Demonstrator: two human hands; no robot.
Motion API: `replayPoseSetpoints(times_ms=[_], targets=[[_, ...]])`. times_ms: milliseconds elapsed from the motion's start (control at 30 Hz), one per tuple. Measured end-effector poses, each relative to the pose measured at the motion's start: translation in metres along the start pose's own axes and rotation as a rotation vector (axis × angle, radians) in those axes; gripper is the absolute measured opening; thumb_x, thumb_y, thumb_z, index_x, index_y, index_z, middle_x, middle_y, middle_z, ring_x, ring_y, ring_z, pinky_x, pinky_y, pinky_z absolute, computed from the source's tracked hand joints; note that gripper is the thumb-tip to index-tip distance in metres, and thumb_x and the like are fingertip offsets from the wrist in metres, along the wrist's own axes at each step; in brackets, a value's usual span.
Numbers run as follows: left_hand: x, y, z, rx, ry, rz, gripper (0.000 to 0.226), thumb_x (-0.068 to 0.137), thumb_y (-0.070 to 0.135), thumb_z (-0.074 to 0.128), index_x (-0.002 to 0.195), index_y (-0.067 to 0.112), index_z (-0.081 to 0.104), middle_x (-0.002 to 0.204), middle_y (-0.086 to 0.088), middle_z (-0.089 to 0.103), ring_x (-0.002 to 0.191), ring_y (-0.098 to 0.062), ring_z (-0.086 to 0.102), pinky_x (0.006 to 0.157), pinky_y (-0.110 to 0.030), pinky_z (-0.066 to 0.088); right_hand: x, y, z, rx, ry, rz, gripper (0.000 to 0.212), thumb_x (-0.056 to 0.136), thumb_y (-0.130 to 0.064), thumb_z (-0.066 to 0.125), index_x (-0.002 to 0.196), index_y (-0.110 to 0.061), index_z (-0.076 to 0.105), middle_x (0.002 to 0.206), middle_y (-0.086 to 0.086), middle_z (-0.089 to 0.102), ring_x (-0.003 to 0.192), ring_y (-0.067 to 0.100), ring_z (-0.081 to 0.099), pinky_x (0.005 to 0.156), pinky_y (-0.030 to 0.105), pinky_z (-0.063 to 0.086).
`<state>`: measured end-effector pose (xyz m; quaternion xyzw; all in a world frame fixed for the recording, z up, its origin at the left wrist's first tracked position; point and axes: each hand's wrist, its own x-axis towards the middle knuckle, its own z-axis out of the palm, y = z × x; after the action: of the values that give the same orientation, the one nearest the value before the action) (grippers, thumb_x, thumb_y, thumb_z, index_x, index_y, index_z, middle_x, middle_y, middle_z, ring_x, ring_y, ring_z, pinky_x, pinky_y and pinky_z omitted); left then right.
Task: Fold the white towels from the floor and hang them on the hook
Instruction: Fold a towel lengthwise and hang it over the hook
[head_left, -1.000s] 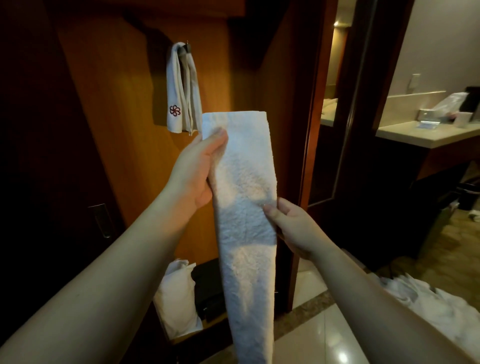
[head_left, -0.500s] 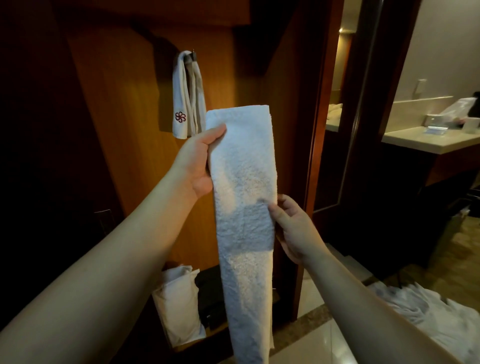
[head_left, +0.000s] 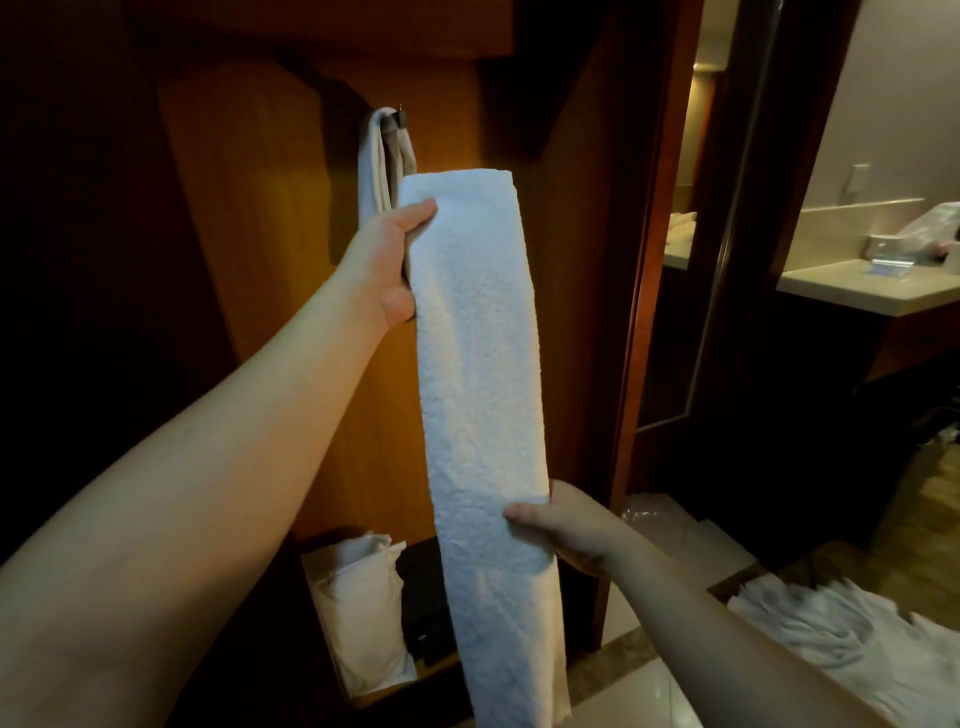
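Towel (head_left: 483, 395) is mid-frame, folded into a long narrow strip, hanging vertical w/ the tail dropping off the bottom edge. Left hand (head_left: 392, 260) pinches it near the top, thumb across the front; right hand (head_left: 566, 530) grips the right edge lower down, thumb on the front. Hook (head_left: 400, 118), upper center, already has one towel on it. More towels on the floor (head_left: 654, 696), lower right. Looks soft, floppy, light, prob grippy terry. I'd hold it around the midpoint so both halves drape evenly over the hook.
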<state>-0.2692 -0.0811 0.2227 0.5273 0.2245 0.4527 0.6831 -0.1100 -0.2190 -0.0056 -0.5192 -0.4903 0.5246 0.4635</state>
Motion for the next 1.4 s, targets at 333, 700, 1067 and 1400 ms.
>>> replayPoseSetpoints(times_ms=[333,700,1067,1400], targets=[[0.008,-0.002,-0.007,-0.041,-0.022,-0.035,0.033,0.095,0.025,0.064,0.125,0.015,0.053,0.103,-0.01,0.077,0.096,-0.028,0.074,0.076,-0.047,0.06,-0.012,-0.013,-0.017,-0.18,0.067,-0.01,0.077,0.053,-0.056,0.088,0.118,-0.023,0.065,0.114,-0.001,0.075,0.107,0.015,0.071,0.102,0.044,0.054],[0.024,-0.009,-0.002,-0.065,0.165,-0.029,0.024,0.093,0.018,0.067,0.115,0.015,0.056,0.091,-0.009,0.078,0.08,-0.026,0.076,0.067,-0.047,0.062,-0.012,-0.011,-0.029,-0.032,0.003,0.044,0.07,0.065,-0.037,0.086,0.126,-0.012,0.061,0.116,0.005,0.075,0.111,0.025,0.07,0.091,0.035,0.058],[0.054,-0.058,-0.012,0.013,0.389,-0.2,0.02,0.095,0.015,0.067,0.109,0.012,0.053,0.099,-0.011,0.069,0.089,-0.026,0.068,0.082,-0.041,0.058,-0.022,0.005,-0.041,0.065,-0.285,0.285,0.081,0.067,-0.043,0.092,0.132,-0.01,0.057,0.121,0.004,0.073,0.119,0.023,0.066,0.095,0.034,0.055],[0.037,-0.133,-0.054,0.096,0.029,-0.505,0.056,0.104,0.049,0.041,0.134,0.003,0.051,0.129,-0.02,0.061,0.109,-0.032,0.065,0.078,-0.044,0.057,-0.029,-0.048,-0.05,0.373,-0.262,0.002,0.052,0.075,-0.038,0.088,0.118,-0.01,0.076,0.124,0.013,0.071,0.119,0.027,0.066,0.094,0.037,0.056]])
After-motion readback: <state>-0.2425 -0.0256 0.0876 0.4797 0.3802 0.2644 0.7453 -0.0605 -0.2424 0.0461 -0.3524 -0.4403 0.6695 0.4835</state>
